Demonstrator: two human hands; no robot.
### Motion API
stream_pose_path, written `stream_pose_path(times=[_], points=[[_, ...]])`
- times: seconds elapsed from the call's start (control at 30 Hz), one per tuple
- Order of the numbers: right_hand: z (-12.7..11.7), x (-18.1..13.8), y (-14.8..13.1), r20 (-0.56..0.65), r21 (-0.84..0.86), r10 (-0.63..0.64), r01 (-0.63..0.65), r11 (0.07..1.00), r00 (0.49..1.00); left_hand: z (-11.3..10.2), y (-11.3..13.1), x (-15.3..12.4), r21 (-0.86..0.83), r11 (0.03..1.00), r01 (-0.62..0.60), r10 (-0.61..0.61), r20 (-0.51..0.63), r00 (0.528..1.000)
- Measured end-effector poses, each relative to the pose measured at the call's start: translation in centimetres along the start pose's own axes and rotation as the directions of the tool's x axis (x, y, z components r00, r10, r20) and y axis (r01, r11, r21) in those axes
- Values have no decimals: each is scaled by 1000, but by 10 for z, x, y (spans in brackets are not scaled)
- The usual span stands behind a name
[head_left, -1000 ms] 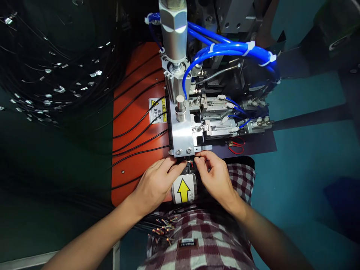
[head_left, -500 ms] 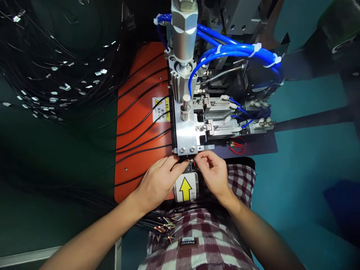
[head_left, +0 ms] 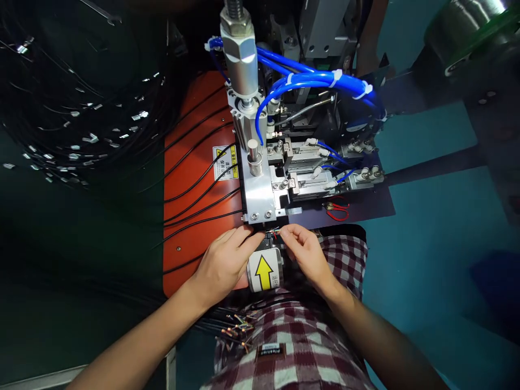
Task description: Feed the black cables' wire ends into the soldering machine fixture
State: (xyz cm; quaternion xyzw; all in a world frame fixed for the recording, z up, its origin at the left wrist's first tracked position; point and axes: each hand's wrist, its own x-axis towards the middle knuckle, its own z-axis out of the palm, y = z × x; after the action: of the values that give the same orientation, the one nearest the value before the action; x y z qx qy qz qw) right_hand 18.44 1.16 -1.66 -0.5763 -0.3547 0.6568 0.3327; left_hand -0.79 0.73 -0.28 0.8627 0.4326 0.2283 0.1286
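Observation:
My left hand (head_left: pixel 225 259) rests on the orange plate (head_left: pixel 190 179), its fingers pressed together on a black cable end (head_left: pixel 263 235) just below the machine's silver block (head_left: pixel 260 197). My right hand (head_left: pixel 306 252) pinches the thin red and coloured wire tips (head_left: pixel 275 233) that stick out of that cable end. Both hands meet right above the silver part with the yellow arrow label (head_left: pixel 264 271).
Several black cables (head_left: pixel 199 184) lie across the orange plate and run into the machine. A pneumatic cylinder (head_left: pixel 240 59) with blue hoses (head_left: pixel 317 81) stands behind. Red wire scraps (head_left: pixel 337 211) lie on the dark plate. A bundle of cables with copper tips (head_left: pixel 238 327) rests at my lap.
Both hands stay at the cable end under the silver block. My right fingers have shifted slightly on the wire tips; the view has moved a little.

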Motion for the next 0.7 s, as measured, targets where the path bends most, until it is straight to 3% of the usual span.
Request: stream_pose_path(times=[0.13,0.2,0.27,0.33,0.4,0.43,0.57,0.63,0.7], points=[[8,-10,6,-20,-23,-19,19,1000,1000,1,0,-3,-10,1000,11,-11,20,1000],[11,-12,4,-85,-161,-119,104,982,989,1,0,-3,9,1000,12,-12,27,1000],[11,-14,-2,-113,-420,-309,237,876,944,1,1,-3,47,999,8,-9,26,1000],[8,-14,-8,-54,-639,-469,330,695,882,0,3,-2,108,994,3,-5,13,1000],[4,-13,-11,6,-704,-514,369,607,858,-1,4,-2,176,984,11,-14,16,1000],[3,-11,-11,15,-683,-497,372,629,868,-2,5,-2,202,979,13,-19,29,999],[-4,-1,-7,52,-393,-287,284,875,957,-1,8,-6,231,973,21,-46,102,994],[-7,2,-6,81,-352,-285,295,888,955,-1,10,-8,235,971,33,-62,120,991],[-10,4,-7,108,-417,-365,375,828,925,-1,12,-8,244,969,34,-68,133,989]])
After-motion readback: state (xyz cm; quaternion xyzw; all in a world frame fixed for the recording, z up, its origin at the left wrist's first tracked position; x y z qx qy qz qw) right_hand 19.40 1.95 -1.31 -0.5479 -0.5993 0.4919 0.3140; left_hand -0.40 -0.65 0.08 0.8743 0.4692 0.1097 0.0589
